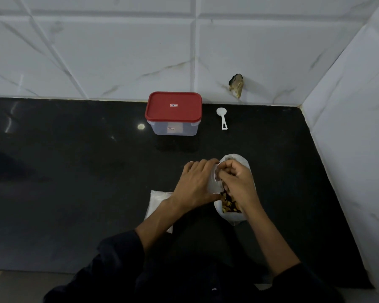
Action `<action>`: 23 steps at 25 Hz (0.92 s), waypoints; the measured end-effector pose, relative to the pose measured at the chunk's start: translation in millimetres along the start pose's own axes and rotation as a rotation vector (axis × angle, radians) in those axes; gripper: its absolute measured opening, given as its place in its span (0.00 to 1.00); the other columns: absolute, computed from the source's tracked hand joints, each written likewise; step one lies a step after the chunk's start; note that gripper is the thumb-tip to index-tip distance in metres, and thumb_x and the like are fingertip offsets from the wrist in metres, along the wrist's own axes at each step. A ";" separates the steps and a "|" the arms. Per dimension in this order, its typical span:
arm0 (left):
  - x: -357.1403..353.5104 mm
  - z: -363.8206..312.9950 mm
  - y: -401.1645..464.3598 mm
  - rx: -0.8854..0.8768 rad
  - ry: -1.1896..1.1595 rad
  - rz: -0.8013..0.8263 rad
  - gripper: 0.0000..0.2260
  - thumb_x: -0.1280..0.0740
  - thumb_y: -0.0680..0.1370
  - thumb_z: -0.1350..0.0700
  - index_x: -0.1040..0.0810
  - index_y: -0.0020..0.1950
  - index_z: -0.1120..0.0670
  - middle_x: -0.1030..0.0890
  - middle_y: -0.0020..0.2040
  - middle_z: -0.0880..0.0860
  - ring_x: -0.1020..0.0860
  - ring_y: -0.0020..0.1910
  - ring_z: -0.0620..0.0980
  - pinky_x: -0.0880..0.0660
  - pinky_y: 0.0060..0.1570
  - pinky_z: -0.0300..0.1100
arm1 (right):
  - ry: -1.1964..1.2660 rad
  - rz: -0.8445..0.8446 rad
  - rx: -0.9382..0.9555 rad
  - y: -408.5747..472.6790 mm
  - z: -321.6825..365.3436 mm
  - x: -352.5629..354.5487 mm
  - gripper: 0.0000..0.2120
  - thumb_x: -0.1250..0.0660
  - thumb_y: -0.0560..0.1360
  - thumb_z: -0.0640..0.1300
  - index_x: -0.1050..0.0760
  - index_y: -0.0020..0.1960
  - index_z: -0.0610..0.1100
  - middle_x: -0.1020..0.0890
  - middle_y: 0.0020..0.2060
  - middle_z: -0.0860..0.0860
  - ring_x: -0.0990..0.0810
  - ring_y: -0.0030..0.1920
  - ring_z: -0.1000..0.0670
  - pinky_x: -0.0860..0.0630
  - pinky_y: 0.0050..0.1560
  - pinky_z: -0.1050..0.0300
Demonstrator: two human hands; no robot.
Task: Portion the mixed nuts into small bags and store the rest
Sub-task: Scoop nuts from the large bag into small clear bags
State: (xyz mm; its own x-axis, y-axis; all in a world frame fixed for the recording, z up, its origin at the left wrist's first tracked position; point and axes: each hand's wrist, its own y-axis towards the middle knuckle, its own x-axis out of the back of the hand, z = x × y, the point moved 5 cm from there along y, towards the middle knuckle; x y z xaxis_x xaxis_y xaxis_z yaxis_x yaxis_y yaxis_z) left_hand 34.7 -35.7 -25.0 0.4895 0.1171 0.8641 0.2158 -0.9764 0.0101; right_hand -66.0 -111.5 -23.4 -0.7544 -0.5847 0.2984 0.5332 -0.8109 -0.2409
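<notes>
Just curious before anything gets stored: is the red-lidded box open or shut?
Shut. The red lid sits flat on the clear container, covering its whole top.

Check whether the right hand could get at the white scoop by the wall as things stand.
Probably yes. The white scoop lies alone on the black counter, nothing between it and the right hand. That hand first has to let go of the bag of nuts.
</notes>
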 end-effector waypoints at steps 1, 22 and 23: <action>-0.2 2.6 5.1 0.006 -0.003 -0.006 0.35 0.27 0.68 0.41 0.35 0.70 0.52 0.28 0.64 0.51 0.30 0.63 0.48 0.40 0.70 0.48 | -0.021 0.001 0.013 3.7 -0.5 0.6 0.05 0.35 0.77 0.37 0.23 0.50 0.44 0.19 0.40 0.52 0.20 0.38 0.59 0.26 0.40 0.66; -25.0 72.6 134.9 0.245 -0.074 0.157 0.29 0.28 0.70 0.45 0.35 0.66 0.53 0.30 0.63 0.52 0.29 0.62 0.52 0.33 0.64 0.52 | -0.614 -0.154 -0.068 276.4 -34.1 14.0 0.16 0.33 0.75 0.55 0.24 0.56 0.44 0.24 0.55 0.46 0.24 0.56 0.48 0.25 0.53 0.53; -26.3 73.9 135.6 0.251 -0.077 0.162 0.29 0.28 0.70 0.45 0.35 0.66 0.53 0.30 0.63 0.53 0.29 0.62 0.52 0.33 0.64 0.53 | -0.640 -0.156 -0.080 284.1 -33.5 9.4 0.16 0.33 0.74 0.56 0.22 0.53 0.44 0.23 0.53 0.46 0.23 0.55 0.47 0.25 0.53 0.51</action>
State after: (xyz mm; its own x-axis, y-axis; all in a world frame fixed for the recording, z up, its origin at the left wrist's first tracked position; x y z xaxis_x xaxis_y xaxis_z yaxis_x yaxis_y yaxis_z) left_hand 113.5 -157.8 -83.5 0.5950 -0.0139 0.8036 0.3267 -0.9094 -0.2576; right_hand 65.6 -346.6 -120.0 -0.4310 -0.3784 0.8192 0.3874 -0.8975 -0.2107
